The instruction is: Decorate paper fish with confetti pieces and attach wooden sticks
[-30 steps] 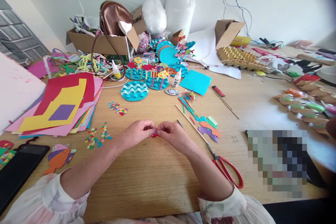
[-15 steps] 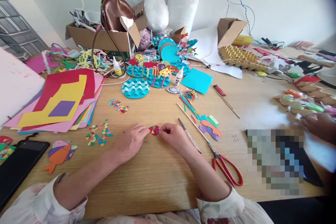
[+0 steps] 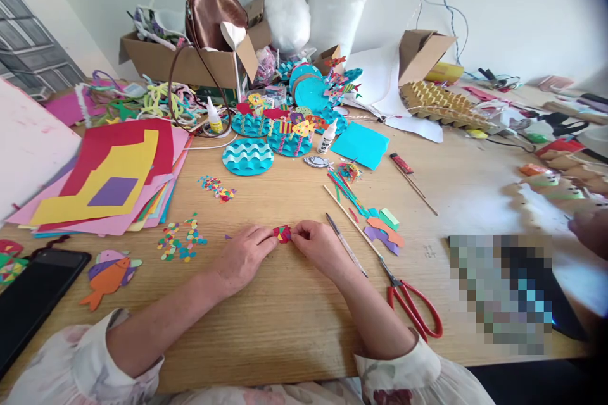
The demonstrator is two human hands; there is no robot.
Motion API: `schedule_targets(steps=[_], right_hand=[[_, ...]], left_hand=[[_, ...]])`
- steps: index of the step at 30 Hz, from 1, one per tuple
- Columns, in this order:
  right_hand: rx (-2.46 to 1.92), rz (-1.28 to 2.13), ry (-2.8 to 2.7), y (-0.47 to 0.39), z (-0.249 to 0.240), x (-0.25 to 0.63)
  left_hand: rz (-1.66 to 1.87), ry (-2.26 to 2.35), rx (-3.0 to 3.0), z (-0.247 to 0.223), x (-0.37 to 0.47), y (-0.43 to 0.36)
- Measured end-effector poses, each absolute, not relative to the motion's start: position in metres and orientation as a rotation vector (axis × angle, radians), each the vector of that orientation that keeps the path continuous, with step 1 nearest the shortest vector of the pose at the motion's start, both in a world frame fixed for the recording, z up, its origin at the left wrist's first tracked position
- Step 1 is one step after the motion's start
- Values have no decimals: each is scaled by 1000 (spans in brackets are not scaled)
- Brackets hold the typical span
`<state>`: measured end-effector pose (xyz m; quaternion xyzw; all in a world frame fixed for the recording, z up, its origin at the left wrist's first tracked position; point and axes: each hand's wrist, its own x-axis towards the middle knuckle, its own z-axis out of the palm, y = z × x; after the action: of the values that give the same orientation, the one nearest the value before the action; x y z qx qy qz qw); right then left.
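Note:
A small red paper fish [image 3: 282, 234] with bright paper scraps on it lies between my hands near the middle of the table. The fingers of my left hand [image 3: 248, 254] are closed on its left edge, and those of my right hand [image 3: 316, 243] pinch its right end. Round paper dots [image 3: 181, 238] lie to the left of my left hand, with small cut paper bits [image 3: 217, 188] farther back. A pen [image 3: 346, 243], a wooden stick [image 3: 351, 220] and red-handled scissors [image 3: 414, 307] are to the right of my right hand.
Coloured sheets [image 3: 114, 177], orange and purple paper fish [image 3: 108, 278] and a black phone [image 3: 40, 294] occupy the left. Behind stand glue bottles [image 3: 327, 137] and blue wavy discs [image 3: 247, 157]. Another person's hand [image 3: 589, 231] is at the far right.
The view has shifted slightly. Both my hands keep hold of the paper fish with little movement. The other person's hand at the far right has moved farther right.

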<state>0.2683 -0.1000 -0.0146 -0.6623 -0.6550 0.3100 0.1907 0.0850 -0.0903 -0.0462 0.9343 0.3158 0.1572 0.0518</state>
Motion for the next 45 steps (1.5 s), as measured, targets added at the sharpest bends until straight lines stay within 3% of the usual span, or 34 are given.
schedule_targets(steps=[45], right_hand=[[-1958,659,-1938,-104,-30,256]], left_hand=[[519,939,2831,-53,83,-94]])
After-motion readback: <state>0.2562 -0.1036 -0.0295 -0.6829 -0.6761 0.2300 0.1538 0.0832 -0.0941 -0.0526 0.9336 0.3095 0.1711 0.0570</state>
